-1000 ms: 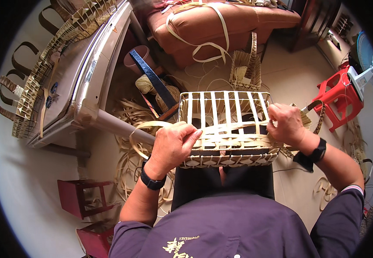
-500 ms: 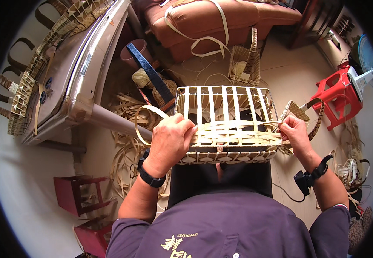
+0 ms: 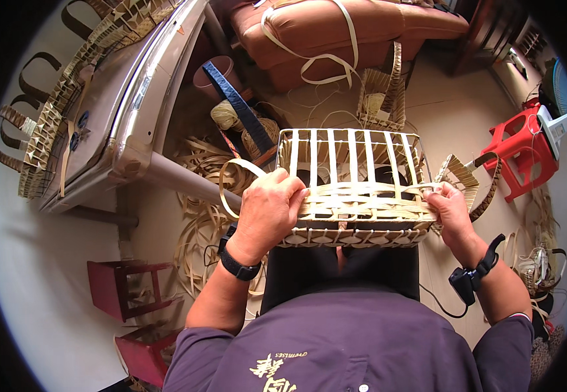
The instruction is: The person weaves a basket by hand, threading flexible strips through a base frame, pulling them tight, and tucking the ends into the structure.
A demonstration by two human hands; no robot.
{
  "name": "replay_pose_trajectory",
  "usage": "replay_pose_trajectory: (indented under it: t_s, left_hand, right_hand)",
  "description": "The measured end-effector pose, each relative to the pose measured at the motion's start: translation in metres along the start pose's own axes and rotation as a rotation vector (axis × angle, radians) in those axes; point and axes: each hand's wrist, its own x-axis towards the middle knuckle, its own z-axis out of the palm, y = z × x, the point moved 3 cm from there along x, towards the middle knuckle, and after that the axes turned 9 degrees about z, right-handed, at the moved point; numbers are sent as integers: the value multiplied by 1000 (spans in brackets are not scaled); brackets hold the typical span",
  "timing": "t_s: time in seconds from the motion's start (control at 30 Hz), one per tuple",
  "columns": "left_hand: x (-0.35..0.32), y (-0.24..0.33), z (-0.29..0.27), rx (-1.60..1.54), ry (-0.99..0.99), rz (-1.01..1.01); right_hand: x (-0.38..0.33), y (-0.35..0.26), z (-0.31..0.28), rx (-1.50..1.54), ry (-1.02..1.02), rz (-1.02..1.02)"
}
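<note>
A half-woven rectangular basket (image 3: 369, 208) rests over my lap, its wire frame crossed by pale lengthwise strips and a woven band along the near side. At the basket's left edge, my left hand (image 3: 267, 208) is closed, pinching a pale weaving strip (image 3: 223, 188) whose loose end loops out to the left. My right hand (image 3: 452, 210) is closed at the right edge, thumb and finger pressed on the same woven band where a strip end comes out. The fingertips partly hide what they grip.
To the left stands a table (image 3: 103, 124) bearing a long row of woven pieces. Heaps of loose strips (image 3: 198, 163) lie on the floor beside it. A small handled basket (image 3: 383, 104) sits ahead, a red stool (image 3: 522, 150) at right, a dark red stool (image 3: 110, 291) at lower left.
The whole view has shifted a little, so the basket and both hands appear slightly further right. Both hands keep their grip at the basket's two edges.
</note>
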Motion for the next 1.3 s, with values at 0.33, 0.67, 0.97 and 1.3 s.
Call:
replay_pose_trajectory:
  t_s: [0.33,0.67,0.97,1.3]
  left_hand:
    - [-1,2,2,20,-41,11]
    - [-2,1,4,73,-48,26]
    - [-2,-2,-3,57,-93,-6]
    - [3,-6,-7,80,-185,-37]
  right_hand:
    - [-4,0,4,41,47,146]
    - [5,17,-28,223,-321,180]
    - [-11,19,-18,470,-169,267]
    - [28,28,-46,180,-586,84]
